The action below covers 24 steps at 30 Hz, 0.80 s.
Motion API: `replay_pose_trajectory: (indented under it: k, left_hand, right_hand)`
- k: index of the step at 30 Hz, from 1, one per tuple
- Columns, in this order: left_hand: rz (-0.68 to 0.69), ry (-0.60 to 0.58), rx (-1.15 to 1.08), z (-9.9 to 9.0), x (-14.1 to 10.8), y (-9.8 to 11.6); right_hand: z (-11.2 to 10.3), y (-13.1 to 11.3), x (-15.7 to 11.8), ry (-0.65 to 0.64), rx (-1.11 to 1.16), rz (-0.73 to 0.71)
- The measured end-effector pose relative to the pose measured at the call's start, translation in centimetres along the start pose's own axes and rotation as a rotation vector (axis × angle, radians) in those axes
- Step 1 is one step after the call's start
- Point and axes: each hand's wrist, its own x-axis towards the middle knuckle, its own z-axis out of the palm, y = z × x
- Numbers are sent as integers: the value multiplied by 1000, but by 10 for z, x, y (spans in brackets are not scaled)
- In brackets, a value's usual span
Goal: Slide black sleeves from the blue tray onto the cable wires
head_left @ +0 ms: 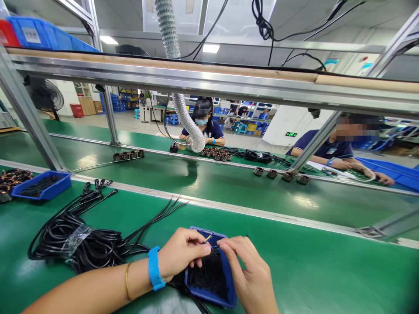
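Note:
My left hand (188,253), with a blue band on its wrist, pinches a cable end from which thin coloured wires (208,238), one yellow and one blue, stick out. Facing it, my right hand (245,264) has thumb and forefinger pressed together at the tip of the blue wire; anything small between them is hidden. Below both hands is a blue bin (231,293) holding many short black pieces (209,274) that look like tubing. A taped bundle of black cables (85,244) lies to the left, connectors at its far end.
At the far left, another blue bin (60,185) stands by copper-wound coils (15,179). A metal rail (229,210) borders the green bench, with a belt-like green strip beyond. Several stators (271,174) rest along its far side. Two co-workers sit opposite; a flexible duct (183,115) hangs between.

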Motion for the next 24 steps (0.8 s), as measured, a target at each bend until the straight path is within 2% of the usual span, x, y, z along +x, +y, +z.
replay_pose_trajectory:
  k: [5, 10, 17, 22, 24]
  left_hand:
    - [3, -12, 25, 0, -1, -3]
    - [-9, 31, 46, -1, 1, -2]
    - [-3, 33, -60, 0, -1, 4]
    - [24, -6, -73, -1, -1, 1]
    - [23, -29, -116, -1, 0, 0]
  right_hand:
    - [1, 1, -1, -13, -45, -53]
    - [-5, 0, 3, -152, -177, -124]
    - [-8, 1, 6, -215, -8, -41]
    - [-1, 3, 6, -224, 49, -100]
    - [-4, 4, 7, -249, 94, -78]
